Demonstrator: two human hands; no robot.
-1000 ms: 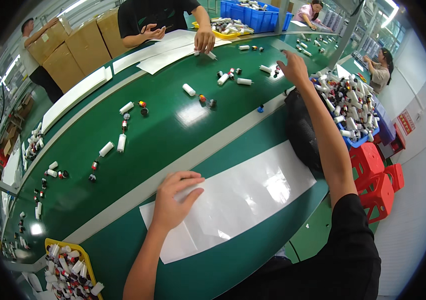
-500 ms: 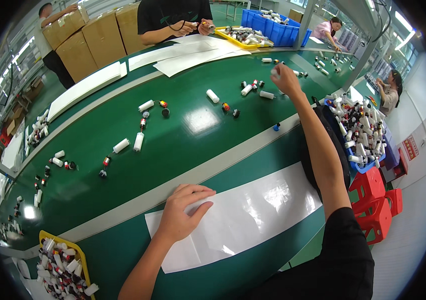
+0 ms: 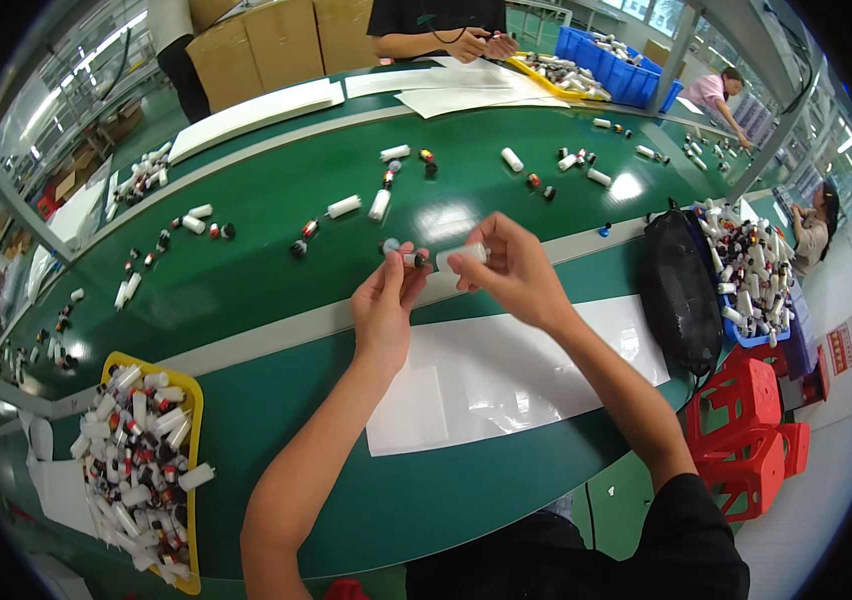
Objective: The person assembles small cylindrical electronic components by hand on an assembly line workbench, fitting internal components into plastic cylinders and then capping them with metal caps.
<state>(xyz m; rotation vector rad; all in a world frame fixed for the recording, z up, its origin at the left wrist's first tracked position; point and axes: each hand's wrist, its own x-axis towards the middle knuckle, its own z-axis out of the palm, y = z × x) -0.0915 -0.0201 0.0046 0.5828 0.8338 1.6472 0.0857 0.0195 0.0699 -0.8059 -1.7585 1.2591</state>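
My left hand (image 3: pixel 383 312) pinches a small black-and-red part with a grey end (image 3: pixel 412 260) between thumb and fingers. Facing it, a white plastic cylinder (image 3: pixel 458 258) is gripped in my right hand (image 3: pixel 518 272), its end close to the small part. Whether the two pieces touch I cannot tell. Both hands are raised above the near edge of the green conveyor belt (image 3: pixel 286 290). Below them a glossy white sheet (image 3: pixel 536 385) lies on the green tabletop.
White cylinders (image 3: pixel 344 206) and small dark parts are scattered along the belt. A yellow tray (image 3: pixel 196 420) heaped with pieces stands at left. A black pouch (image 3: pixel 681 290) and a full blue bin (image 3: pixel 776 335) are at right, near red stools (image 3: pixel 746 405). Across the belt a person (image 3: pixel 436 25) handles parts.
My right hand has come back from the far right of the belt to meet my left. The left hand has risen off the white sheet and now holds a small part. The view has shifted.
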